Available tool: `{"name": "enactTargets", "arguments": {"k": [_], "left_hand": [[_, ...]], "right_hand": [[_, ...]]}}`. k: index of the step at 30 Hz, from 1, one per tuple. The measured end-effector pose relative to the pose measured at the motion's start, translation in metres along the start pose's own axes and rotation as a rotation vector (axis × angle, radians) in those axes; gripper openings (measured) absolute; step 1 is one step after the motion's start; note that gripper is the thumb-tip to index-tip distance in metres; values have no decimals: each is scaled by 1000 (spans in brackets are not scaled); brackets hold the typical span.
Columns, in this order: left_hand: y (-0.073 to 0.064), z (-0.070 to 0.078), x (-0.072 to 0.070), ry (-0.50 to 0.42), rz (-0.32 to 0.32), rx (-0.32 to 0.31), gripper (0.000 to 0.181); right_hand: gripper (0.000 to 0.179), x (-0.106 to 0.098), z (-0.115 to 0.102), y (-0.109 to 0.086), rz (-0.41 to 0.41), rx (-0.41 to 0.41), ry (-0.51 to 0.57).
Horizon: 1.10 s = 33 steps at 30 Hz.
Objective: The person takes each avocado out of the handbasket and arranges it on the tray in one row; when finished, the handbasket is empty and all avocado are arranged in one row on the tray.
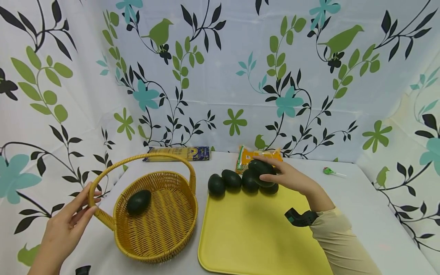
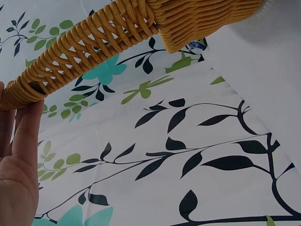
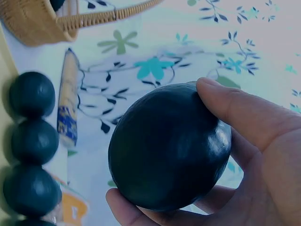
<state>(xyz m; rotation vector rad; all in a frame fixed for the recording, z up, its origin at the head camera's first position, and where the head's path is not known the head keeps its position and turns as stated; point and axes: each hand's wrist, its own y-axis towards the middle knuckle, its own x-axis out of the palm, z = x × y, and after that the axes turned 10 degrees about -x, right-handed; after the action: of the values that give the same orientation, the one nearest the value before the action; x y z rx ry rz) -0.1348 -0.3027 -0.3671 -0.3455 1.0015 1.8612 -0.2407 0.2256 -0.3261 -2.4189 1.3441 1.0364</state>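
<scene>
A dark green avocado (image 1: pixel 259 172) is in my right hand (image 1: pixel 295 178), gripped between thumb and fingers. It is held above the right end of a row of several avocados (image 1: pixel 217 185) along the back edge of a yellow tray (image 1: pixel 258 236). The right wrist view shows the held avocado (image 3: pixel 164 150) close up, clear of the others. With thumb and fingers, my left hand (image 1: pixel 68 225) holds the arched handle of a woven wicker basket (image 1: pixel 161 225). One avocado (image 1: pixel 139 202) lies inside the basket, toward its left side. The handle (image 2: pixel 84 52) crosses the left wrist view.
Behind the basket, a long yellow and blue packet (image 1: pixel 178 154) lies at the table's back edge. An orange packet (image 1: pixel 243 157) is behind the avocados, partly covered by my right hand. A green-wrapped lollipop (image 1: pixel 329 170) lies at the back right. Patterned cloth (image 1: pixel 220 95) hangs around the table.
</scene>
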Motion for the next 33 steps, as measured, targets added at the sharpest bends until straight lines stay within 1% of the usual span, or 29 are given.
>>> {"name": "enactTargets", "arguments": {"k": [2,6,12,16,20,24,26,33], "left_hand": [[0,0,0,12,-2,-4,68],[0,1,-1,6,-9,-7,68],[-1,1,0,-29,-12,18,66],[-1,1,-1,-23,-7,25,66],[0,2,-2,-8,-12,7,65],[0,1,-2,-7,-21,-12,65],[0,1,-1,-9,-24,-17,65],[0,2,-1,-22,-27,-2,66]], "right_hand": [[60,-5,3,-5,11,10,6],[59,-14,10,-13,31,27,17],[62,-23,25,-24,63,98,7],[62,-22,32,-26,55,130,34],[62,-22,37,-26,57,137,36],[63,-27,44,-29,76,154,26],[64,-29,49,-31,82,170,31],[68,-37,74,-35,100,225,82]]}}
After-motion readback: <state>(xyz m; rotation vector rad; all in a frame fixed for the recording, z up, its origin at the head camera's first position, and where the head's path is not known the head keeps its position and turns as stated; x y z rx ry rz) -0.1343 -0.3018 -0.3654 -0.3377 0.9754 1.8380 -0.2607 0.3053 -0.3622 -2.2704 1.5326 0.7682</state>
